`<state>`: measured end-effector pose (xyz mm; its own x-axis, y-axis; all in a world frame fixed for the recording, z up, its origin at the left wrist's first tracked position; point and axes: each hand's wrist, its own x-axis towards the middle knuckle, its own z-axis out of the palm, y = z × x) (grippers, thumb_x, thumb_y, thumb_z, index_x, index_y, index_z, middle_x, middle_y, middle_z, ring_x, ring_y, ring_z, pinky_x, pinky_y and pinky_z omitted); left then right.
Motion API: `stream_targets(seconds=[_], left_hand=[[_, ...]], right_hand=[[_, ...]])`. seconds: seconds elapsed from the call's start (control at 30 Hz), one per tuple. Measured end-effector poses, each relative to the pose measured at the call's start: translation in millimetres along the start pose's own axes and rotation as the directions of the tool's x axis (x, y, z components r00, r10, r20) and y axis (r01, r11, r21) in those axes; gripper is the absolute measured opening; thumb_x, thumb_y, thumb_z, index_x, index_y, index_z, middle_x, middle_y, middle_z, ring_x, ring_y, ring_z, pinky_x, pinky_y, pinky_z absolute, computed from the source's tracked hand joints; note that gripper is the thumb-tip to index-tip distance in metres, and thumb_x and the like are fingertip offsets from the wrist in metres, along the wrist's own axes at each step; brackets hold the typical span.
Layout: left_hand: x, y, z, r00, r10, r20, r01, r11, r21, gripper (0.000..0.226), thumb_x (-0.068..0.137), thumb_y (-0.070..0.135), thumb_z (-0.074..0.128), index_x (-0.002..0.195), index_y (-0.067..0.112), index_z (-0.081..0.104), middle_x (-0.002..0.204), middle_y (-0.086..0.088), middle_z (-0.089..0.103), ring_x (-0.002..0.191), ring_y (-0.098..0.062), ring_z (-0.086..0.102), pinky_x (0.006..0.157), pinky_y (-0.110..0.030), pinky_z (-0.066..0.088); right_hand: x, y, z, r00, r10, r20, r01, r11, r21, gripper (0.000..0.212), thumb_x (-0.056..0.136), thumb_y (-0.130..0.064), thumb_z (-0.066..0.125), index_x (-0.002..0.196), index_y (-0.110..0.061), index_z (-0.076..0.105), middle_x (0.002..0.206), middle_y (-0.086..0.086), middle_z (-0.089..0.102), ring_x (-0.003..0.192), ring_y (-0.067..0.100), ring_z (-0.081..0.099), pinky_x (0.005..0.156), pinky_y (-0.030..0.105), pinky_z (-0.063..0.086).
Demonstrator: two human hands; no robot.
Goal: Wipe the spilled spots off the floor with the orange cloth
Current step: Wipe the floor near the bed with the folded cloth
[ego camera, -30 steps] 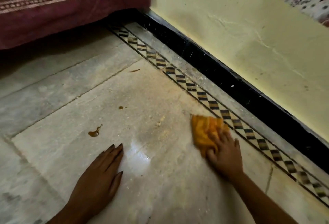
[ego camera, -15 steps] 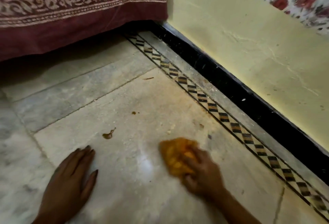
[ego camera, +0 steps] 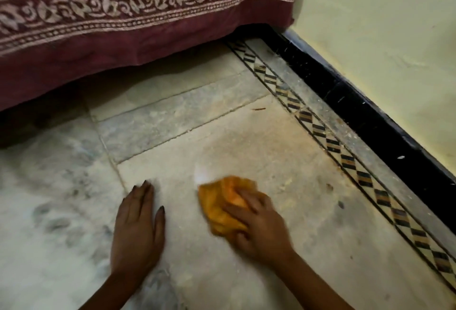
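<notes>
The orange cloth (ego camera: 219,203) lies bunched on the pale floor (ego camera: 246,147), pressed down in the near middle of the big tile. My right hand (ego camera: 261,230) grips it from the near-right side, fingers curled over the wad and into its folds. Both are smeared with blur, so I judge this as mid-stroke. The wad is a little longer front to back than across, its free end pointing away from me and left.

My left hand (ego camera: 137,226) lies flat on the floor just left of the cloth, fingers straight, holding nothing, apart from the cloth with bare tile between them.

What the next move turns on: the marks I can see all lie beyond and to the right of the cloth, toward the patterned border strip (ego camera: 333,147). I count two small dark specks, one (ego camera: 329,187) near the strip and one (ego camera: 341,205) just nearer me, plus a thin reddish sliver (ego camera: 258,109) far off by the tile joint. The right hand is the nearer one to all three, so I'd steer the cloth out and rightward. Whether a spot sits under the cloth I cannot tell.

The count: one cloth, two hands, three marks. Past the strip run a black skirting (ego camera: 370,117) and a yellow wall (ego camera: 370,38); a maroon printed bedspread (ego camera: 123,26) hangs at the far side
</notes>
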<state>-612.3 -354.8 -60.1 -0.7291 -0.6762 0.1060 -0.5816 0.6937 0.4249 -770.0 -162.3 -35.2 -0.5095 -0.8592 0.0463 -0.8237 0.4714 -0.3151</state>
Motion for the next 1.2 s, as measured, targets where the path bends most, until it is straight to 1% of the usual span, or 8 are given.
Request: stream_targets(seconds=[0.1,0.23,0.37,0.57,0.73,0.83,1.07,1.2], left_hand=[[0.2,2.2,-0.1,1.000,0.012,0.023,-0.012,1.000,0.017,0.066,0.096,0.044,0.015,0.133,-0.002,0.045,0.139,-0.019,0.045,0.130,-0.030,0.032,0.110,-0.039,0.019],[-0.3,2.1,0.7,0.998,0.014,0.055,-0.016,0.999,0.039,0.061,0.095,0.042,0.019,0.137,0.003,0.041,0.143,-0.016,0.040,0.134,-0.029,0.030,0.112,-0.038,0.014],[0.3,2.2,-1.3,1.000,-0.016,0.009,0.017,0.998,-0.057,0.058,0.092,0.037,0.026,0.138,0.002,0.038,0.139,-0.017,0.045,0.131,-0.028,0.034,0.111,-0.038,0.021],[3.7,-4.9,-8.3,0.922,-0.345,-0.177,0.280,0.908,-0.312,0.062,0.085,0.028,0.027,0.137,-0.003,0.036,0.137,-0.025,0.043,0.128,-0.041,0.036,0.108,-0.046,0.025],[2.4,-4.9,-4.4,0.951,-0.294,-0.099,0.256,0.923,-0.286,0.064,0.081,0.026,0.025,0.140,0.001,0.033,0.140,-0.021,0.040,0.135,-0.036,0.023,0.112,-0.048,0.019],[0.2,-6.0,-6.8,0.970,-0.234,-0.064,0.210,0.942,-0.262,0.071,0.078,0.031,0.020,0.141,-0.001,0.031,0.141,-0.022,0.038,0.136,-0.036,0.018,0.112,-0.047,0.016],[5.6,-41.7,-31.6,0.997,-0.078,-0.009,0.076,0.989,-0.124,0.061,0.086,0.036,0.025,0.129,0.001,0.050,0.125,-0.022,0.056,0.109,-0.039,0.050,0.091,-0.046,0.039],[6.4,-50.3,-29.4,0.999,-0.029,-0.028,0.027,0.997,-0.070,0.054,0.088,0.033,0.029,0.124,0.003,0.055,0.123,-0.017,0.057,0.107,-0.033,0.050,0.089,-0.043,0.036]], right_hand=[[-26.8,55.9,-28.6,0.963,0.259,-0.073,-0.262,0.964,-0.044,0.057,0.068,-0.047,0.050,0.125,-0.042,0.052,0.137,0.006,0.050,0.104,0.035,0.053,0.058,0.033,0.051],[62.3,67.7,-29.2,0.807,0.570,-0.157,-0.584,0.809,-0.064,0.060,0.077,-0.050,0.044,0.137,-0.040,0.039,0.151,0.006,0.025,0.119,0.043,0.036,0.087,0.048,0.045],[113.1,-24.8,1.8,0.918,0.380,-0.117,-0.385,0.923,-0.023,0.062,0.074,-0.041,0.042,0.135,-0.033,0.043,0.145,0.009,0.033,0.122,0.039,0.035,0.096,0.050,0.042],[-18.1,-52.0,17.7,0.999,-0.044,-0.023,0.045,0.997,0.060,0.058,0.066,-0.045,0.055,0.124,-0.039,0.054,0.134,0.006,0.053,0.105,0.036,0.053,0.083,0.040,0.049],[-38.5,36.6,-26.5,0.927,0.367,-0.079,-0.373,0.924,-0.086,0.065,0.069,-0.052,0.038,0.130,-0.033,0.052,0.141,0.007,0.044,0.109,0.039,0.047,0.060,0.029,0.045],[40.3,23.1,-20.8,0.848,0.519,-0.104,-0.528,0.846,-0.079,0.072,0.071,-0.061,0.027,0.138,-0.039,0.037,0.152,0.006,0.025,0.123,0.044,0.032,0.085,0.047,0.044],[42.1,-110.3,29.4,0.988,0.144,0.053,-0.144,0.990,-0.008,0.064,0.071,-0.051,0.035,0.133,-0.038,0.043,0.144,0.010,0.042,0.115,0.046,0.046,0.081,0.053,0.050],[-54.7,-74.7,21.2,0.996,-0.091,0.026,0.089,0.995,0.054,0.061,0.067,-0.048,0.052,0.127,-0.037,0.052,0.135,0.008,0.053,0.105,0.037,0.059,0.081,0.038,0.049]])
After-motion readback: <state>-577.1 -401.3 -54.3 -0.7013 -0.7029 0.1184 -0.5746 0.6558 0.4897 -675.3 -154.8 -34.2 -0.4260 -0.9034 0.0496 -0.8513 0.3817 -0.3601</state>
